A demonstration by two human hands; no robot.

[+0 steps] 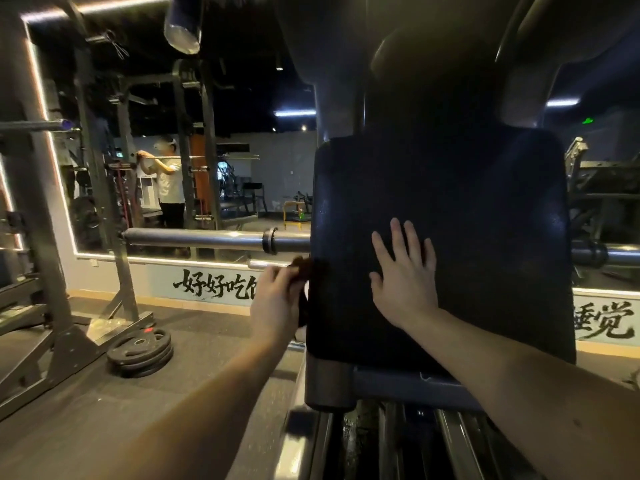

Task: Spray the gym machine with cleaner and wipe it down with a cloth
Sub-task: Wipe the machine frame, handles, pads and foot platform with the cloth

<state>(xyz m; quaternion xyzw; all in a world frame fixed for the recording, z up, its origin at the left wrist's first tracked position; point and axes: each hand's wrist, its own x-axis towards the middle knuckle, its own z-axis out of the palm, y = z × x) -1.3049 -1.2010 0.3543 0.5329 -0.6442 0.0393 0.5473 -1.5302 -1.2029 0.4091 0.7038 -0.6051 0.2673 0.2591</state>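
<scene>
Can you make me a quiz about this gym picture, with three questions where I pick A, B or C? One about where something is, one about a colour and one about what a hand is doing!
1. Where do the weight plates lie?
A. On a shelf
B. On the floor, left of the pad
C. In a box

2. What colour is the pad?
A. Yellow
B. White
C. Black

3. What is the left hand doing?
A. Gripping a cloth at the pad's left edge
B. Lying flat on the floor
C. Pointing up

Answers:
1 B: the stack rests on the floor at the left.
2 C: the pad looks black.
3 A: its fingers curl round the brown cloth.
</scene>
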